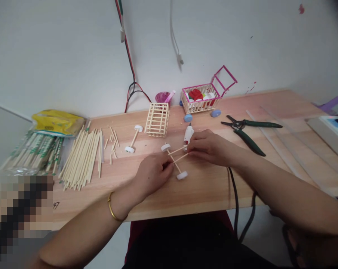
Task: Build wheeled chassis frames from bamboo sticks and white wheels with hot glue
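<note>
Wheels (182, 175), small and white, cap both ends of a stick axle (178, 168) between the two hands, which serve as the clock's centre. The left hand (154, 173) has its fingers pinched together at the axle's middle, but shadow hides whether they grip the axle, a thin stick or both. The right hand (205, 147) pinches the right ends of two thin sticks (181, 158) that reach across to the axle; the exact joints are too small to make out.

At 1 o'clock a white glue gun (189, 132) shows its nozzle, its rear partly covered by the right hand. Farther out that way stands a pink-edged stick cart (198, 108), its red, white and green contents unclear. A plain stick basket (157, 119) sits at 11 o'clock, partly hiding a purple bowl (161, 98). A spare axle (134, 138) with white wheels lies at 10 o'clock, and loose sticks (83, 160) spread at 9 o'clock, beside a yellow packet (58, 123). Green-handled cutters (249, 142) lie open at 2 o'clock. At 3 o'clock a white device (330, 136) is cut off by the frame edge. Pixelation masks the lower-left corner.
</note>
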`<state>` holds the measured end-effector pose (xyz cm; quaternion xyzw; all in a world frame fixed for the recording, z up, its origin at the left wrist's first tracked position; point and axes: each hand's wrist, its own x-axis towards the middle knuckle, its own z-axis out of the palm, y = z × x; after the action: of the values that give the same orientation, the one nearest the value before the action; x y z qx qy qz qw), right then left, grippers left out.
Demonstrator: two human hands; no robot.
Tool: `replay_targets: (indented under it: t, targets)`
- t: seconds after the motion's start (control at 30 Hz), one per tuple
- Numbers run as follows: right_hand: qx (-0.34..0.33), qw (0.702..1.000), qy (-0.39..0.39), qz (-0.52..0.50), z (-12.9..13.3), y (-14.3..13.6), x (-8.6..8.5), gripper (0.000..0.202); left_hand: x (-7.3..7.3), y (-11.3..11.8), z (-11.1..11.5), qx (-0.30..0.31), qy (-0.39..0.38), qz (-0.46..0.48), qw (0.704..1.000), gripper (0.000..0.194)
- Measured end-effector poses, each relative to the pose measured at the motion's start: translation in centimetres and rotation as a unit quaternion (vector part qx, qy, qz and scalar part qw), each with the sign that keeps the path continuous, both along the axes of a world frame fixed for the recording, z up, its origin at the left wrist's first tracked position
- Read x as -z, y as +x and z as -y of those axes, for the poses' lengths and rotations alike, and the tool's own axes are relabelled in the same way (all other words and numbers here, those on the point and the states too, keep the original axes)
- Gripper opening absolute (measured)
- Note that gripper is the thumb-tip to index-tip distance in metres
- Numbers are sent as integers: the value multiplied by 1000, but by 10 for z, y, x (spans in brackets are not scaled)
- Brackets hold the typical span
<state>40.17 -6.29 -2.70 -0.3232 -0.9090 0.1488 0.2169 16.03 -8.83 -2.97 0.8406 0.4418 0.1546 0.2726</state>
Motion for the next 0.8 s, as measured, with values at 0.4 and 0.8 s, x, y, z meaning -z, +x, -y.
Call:
replay_targets:
  t: [0.4,0.8]
  targets:
    - [1,1000,5,0,1,0,0,14,-2,1,1,-3,5,-3,1000,16]
    - [2,1000,2,1,1,0,0,13,-2,0,1,6,10,-4,1000,16]
